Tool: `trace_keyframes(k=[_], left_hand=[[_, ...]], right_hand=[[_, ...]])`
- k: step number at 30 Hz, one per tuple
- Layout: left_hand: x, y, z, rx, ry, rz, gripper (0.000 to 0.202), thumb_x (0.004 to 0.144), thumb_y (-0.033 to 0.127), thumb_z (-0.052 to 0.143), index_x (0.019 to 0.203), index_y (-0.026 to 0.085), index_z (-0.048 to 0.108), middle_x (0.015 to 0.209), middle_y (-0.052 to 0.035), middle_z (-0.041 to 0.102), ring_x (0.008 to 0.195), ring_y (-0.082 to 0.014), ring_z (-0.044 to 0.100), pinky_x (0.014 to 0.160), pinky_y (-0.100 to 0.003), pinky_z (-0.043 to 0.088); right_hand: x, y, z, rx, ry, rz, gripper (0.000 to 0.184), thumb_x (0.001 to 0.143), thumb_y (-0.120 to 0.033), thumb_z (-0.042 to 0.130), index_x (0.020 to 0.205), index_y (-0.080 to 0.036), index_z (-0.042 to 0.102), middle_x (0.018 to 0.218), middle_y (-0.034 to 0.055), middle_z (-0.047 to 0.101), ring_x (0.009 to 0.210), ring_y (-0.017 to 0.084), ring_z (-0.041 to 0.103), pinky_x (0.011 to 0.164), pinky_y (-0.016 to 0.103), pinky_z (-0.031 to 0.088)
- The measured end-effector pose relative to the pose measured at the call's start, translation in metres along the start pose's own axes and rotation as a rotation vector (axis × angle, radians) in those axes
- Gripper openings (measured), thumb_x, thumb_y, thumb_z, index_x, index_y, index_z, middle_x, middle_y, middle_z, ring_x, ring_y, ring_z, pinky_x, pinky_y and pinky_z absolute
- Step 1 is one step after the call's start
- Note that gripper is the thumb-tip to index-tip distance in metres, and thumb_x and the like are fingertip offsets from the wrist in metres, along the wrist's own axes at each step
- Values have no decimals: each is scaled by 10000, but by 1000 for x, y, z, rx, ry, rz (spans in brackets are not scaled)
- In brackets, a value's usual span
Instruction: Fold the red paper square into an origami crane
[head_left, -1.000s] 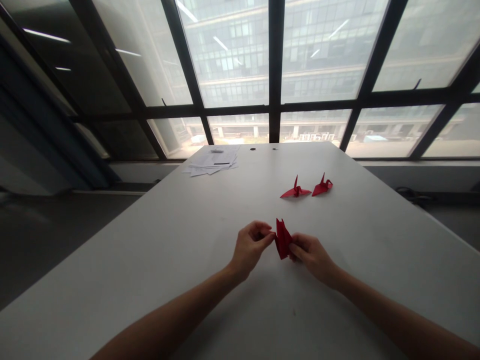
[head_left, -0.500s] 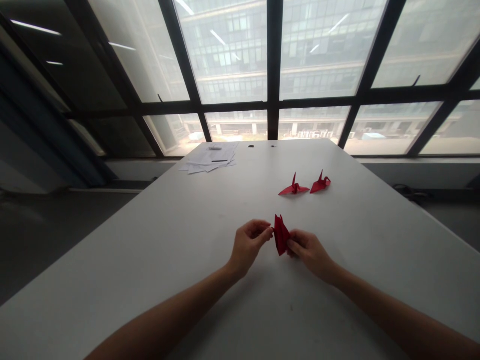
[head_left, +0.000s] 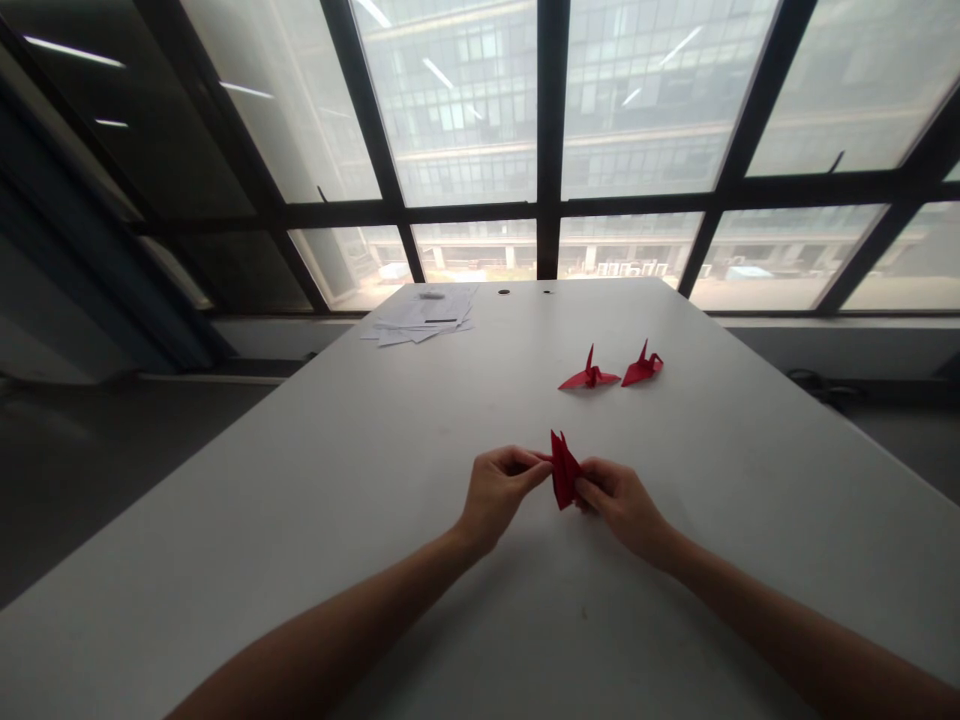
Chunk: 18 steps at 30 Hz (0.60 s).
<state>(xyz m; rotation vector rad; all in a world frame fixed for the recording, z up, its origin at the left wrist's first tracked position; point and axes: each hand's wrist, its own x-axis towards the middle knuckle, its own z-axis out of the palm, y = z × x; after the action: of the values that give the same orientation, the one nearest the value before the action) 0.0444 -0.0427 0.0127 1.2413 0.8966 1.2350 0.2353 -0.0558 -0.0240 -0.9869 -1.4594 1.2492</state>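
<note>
A red folded paper crane (head_left: pixel 563 474) is held just above the white table, between my two hands. My left hand (head_left: pixel 501 492) pinches a thin folded point on the crane's left side between thumb and fingers. The right side of the crane is gripped by my right hand (head_left: pixel 613 503), its thumb in front and its other fingers partly hidden behind the paper. Beyond my hands stand two finished-looking red paper cranes, a left one (head_left: pixel 590 377) with wings spread and a right one (head_left: pixel 641 369) close beside it.
Loose white papers (head_left: pixel 421 318) lie at the far left of the white table (head_left: pixel 390 440), with a small pale object (head_left: pixel 432 295) and a dark strip on them. Near the far edge is a round dark hole (head_left: pixel 504 292). Large framed windows (head_left: pixel 465 110) rise behind the table.
My left fingers have closed more firmly against the paper, and a thin red point now shows along them. My right hand keeps its hold. The standing cranes have not moved.
</note>
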Motion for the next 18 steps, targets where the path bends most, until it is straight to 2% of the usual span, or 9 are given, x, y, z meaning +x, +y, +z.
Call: trace_keyframes(k=[3,7,11,13,15,18], left_hand=[[0,1,0,-8,24,-18,244,721,302,839,709,121,676,865,-104,761,775,-189,696,750,-312,554],[0,-1,-1,-54,72,-24,328,694,262,860,862,164,596,741,-18,721,707,-148,663,692,-267,524],[2,-3,-2,-37,71,-6,363,711,270,850,885,180,544,680,36,643,643,-107,599,629,-217,480],[2,-5,-3,-18,26,18,325,769,313,809,936,181,563,719,26,635,676,-112,599,655,-226,489],[2,-8,-2,-15,-20,35,333,835,373,744,1064,192,582,841,-9,652,771,-137,627,729,-268,518],[0,-11,-2,-37,-126,-25,570,794,366,786,1285,219,538,1072,-81,652,939,-200,655,828,-341,535]], right_hand=[[0,-1,1,-5,6,3,199,884,-347,622,875,-155,673,664,-6,606,592,122,494,565,256,374],[0,-1,2,-3,10,4,191,880,-344,626,875,-159,675,657,-10,604,592,122,499,562,254,376],[-1,-1,3,-13,6,-1,178,874,-333,630,881,-162,682,661,-7,619,597,127,513,566,255,389],[-1,-3,4,-14,14,0,184,868,-339,639,869,-161,684,660,-2,627,593,128,519,563,256,396],[-1,-5,4,-2,38,-4,202,859,-357,652,860,-158,685,654,1,631,587,130,529,561,259,404],[1,-7,4,34,82,-16,231,849,-384,669,857,-154,689,656,10,645,591,137,556,571,268,428]])
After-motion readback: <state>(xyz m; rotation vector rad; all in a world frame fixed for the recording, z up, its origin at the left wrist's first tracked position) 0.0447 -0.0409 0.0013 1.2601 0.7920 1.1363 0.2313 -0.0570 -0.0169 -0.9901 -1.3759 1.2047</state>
